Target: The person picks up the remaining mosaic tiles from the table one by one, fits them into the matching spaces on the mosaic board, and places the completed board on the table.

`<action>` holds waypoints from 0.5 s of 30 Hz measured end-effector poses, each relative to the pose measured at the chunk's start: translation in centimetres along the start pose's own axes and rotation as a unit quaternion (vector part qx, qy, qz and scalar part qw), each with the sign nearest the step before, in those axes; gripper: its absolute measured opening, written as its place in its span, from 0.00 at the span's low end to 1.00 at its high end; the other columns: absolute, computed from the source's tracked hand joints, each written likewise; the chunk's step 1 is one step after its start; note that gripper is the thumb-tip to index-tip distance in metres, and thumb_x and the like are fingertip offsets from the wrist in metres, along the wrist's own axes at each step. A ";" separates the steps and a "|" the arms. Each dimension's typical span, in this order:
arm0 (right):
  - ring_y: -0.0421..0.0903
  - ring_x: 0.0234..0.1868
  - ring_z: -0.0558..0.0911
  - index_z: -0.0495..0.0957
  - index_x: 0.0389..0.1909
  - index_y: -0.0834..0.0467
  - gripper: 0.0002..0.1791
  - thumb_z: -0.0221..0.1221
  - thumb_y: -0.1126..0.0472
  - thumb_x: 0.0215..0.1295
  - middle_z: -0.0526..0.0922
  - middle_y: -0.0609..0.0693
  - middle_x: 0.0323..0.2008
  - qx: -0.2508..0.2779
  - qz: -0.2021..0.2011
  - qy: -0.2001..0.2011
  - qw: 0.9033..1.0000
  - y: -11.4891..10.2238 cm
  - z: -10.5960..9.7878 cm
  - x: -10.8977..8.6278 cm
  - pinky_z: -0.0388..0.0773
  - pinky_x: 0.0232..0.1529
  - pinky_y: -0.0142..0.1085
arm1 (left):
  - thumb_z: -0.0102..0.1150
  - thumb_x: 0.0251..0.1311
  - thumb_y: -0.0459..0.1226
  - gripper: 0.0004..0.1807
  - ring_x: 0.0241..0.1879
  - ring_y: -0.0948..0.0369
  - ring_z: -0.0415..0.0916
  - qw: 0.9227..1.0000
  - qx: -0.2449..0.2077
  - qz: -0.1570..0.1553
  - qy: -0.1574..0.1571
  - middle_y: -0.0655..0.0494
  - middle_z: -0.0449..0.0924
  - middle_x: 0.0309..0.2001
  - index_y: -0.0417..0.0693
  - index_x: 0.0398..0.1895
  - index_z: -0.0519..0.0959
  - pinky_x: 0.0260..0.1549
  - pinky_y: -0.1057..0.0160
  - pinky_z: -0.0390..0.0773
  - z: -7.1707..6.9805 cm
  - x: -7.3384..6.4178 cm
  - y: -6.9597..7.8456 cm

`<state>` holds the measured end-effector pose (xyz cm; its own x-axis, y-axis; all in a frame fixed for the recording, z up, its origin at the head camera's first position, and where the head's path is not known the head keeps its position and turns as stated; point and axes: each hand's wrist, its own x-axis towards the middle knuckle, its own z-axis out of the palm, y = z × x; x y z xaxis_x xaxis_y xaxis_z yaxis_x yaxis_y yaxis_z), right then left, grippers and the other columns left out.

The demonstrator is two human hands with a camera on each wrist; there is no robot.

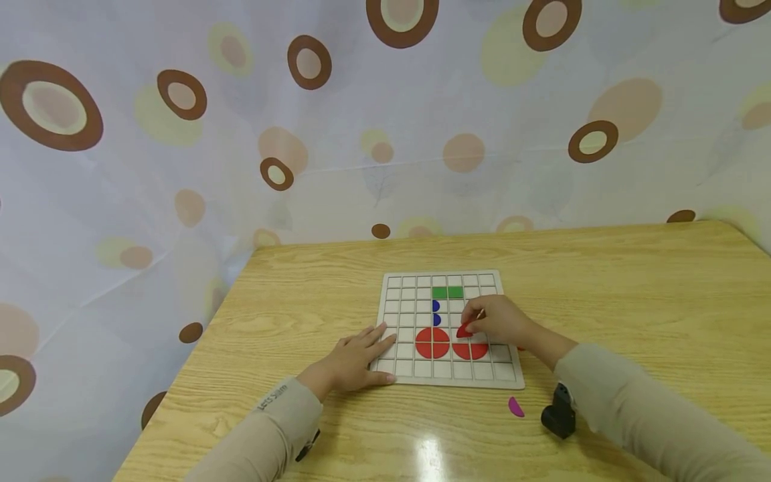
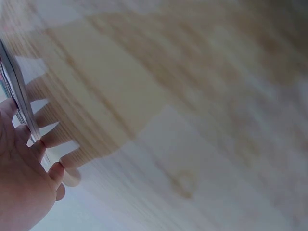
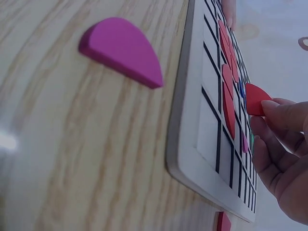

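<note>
A white grid board lies on the wooden table. On it are a full red circle made of quarter pieces, a red lower half-circle, two blue half-circles and two green squares. My right hand pinches a red quarter-circle piece between thumb and fingers, just above the half-circle. My left hand rests with fingers spread on the board's left edge. The left wrist view shows this hand at the board's edge.
On the table by the board's near right corner lies a magenta half-circle piece. Another red piece lies just off the board's right side. A small magenta piece shows on the board. Patterned cloth hangs behind the table.
</note>
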<state>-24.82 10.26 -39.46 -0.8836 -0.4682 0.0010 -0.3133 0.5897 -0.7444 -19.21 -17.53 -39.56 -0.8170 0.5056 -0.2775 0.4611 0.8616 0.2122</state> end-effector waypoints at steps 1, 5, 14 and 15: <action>0.43 0.28 0.72 0.76 0.25 0.59 0.03 0.59 0.69 0.50 0.76 0.46 0.26 -0.005 -0.003 0.000 1.000 0.0 0.1 0.1 0.69 0.30 0.34 | 0.42 0.52 0.61 0.40 0.64 0.55 0.37 1.000 -0.001 0.000 0.001 0.55 0.40 0.67 0.57 0.66 0.48 0.55 0.49 0.48 0.0 0.0 0.0; 0.43 0.28 0.72 0.77 0.24 0.58 0.03 0.59 0.69 0.50 0.76 0.45 0.26 -0.015 -0.005 -0.001 1.000 0.0 0.3 0.2 0.69 0.30 0.34 | 0.42 0.52 0.61 0.40 0.64 0.55 0.38 1.000 0.001 0.003 0.003 0.55 0.40 0.67 0.57 0.66 0.48 0.55 0.49 0.48 0.1 0.0 -0.1; 0.43 0.27 0.70 0.76 0.24 0.59 0.02 0.60 0.68 0.49 0.76 0.45 0.25 -0.024 -0.013 -0.007 1.000 -0.1 0.6 0.5 0.68 0.28 0.34 | 0.41 0.52 0.61 0.39 0.64 0.55 0.37 1.000 0.001 0.005 0.005 0.55 0.39 0.67 0.58 0.66 0.48 0.55 0.49 0.48 0.2 0.1 -0.2; 0.43 0.26 0.70 0.76 0.23 0.59 0.02 0.60 0.69 0.49 0.76 0.45 0.24 -0.025 -0.011 -0.008 1.000 -0.1 0.7 0.5 0.67 0.27 0.34 | 0.41 0.52 0.61 0.39 0.64 0.55 0.37 1.000 0.001 0.005 0.005 0.55 0.39 0.67 0.58 0.66 0.48 0.55 0.49 0.48 0.2 0.1 -0.2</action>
<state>-25.02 9.50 -39.81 -0.8712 -0.4910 0.0056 -0.3493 0.6118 -0.7097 -19.30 -17.66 -39.77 -0.8152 0.5142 -0.2666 0.4703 0.8563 0.2135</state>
